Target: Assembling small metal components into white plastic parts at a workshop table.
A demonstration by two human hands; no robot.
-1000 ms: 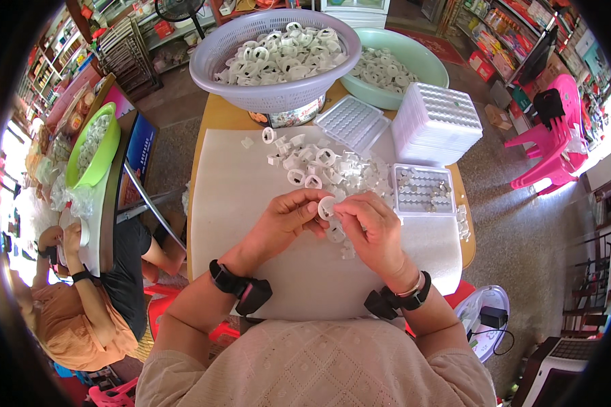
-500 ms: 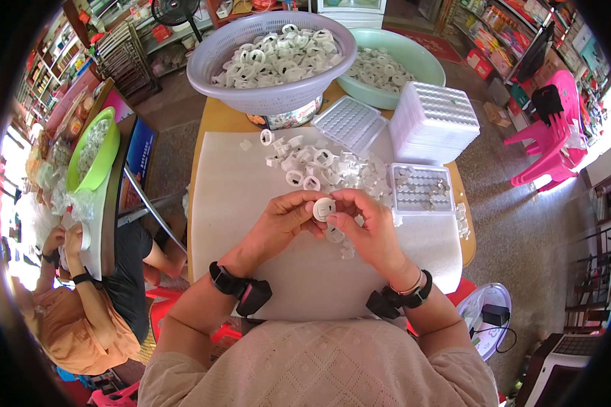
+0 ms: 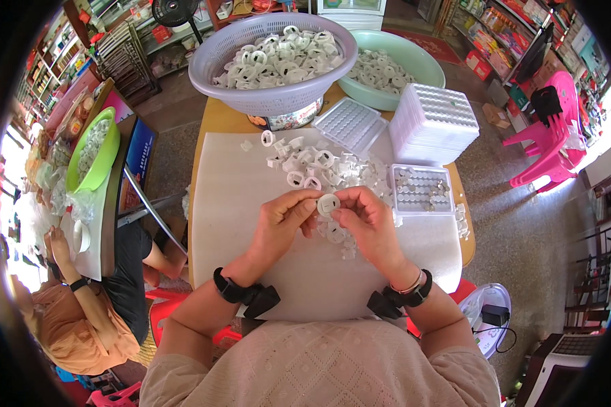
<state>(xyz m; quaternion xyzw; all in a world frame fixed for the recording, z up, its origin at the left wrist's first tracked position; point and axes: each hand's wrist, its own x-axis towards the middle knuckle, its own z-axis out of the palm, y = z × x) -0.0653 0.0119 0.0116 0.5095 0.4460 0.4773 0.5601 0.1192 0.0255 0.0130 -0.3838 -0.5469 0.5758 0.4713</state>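
Inspection step in hand, by my judgement: left hand (image 3: 285,220) and right hand (image 3: 363,220) pinch one round white plastic ring (image 3: 328,204) above the desk (image 3: 231,197). Loose white rings (image 3: 319,166) lie at 12 o'clock; next move calls for steady fingertip grip.

Speckled grey floor (image 3: 516,224), daylight from the right. Pink plastic chairs (image 3: 550,146) right, shop shelves (image 3: 495,34) along the back, standing fan (image 3: 172,11) top centre, second table (image 3: 108,203) on the left.
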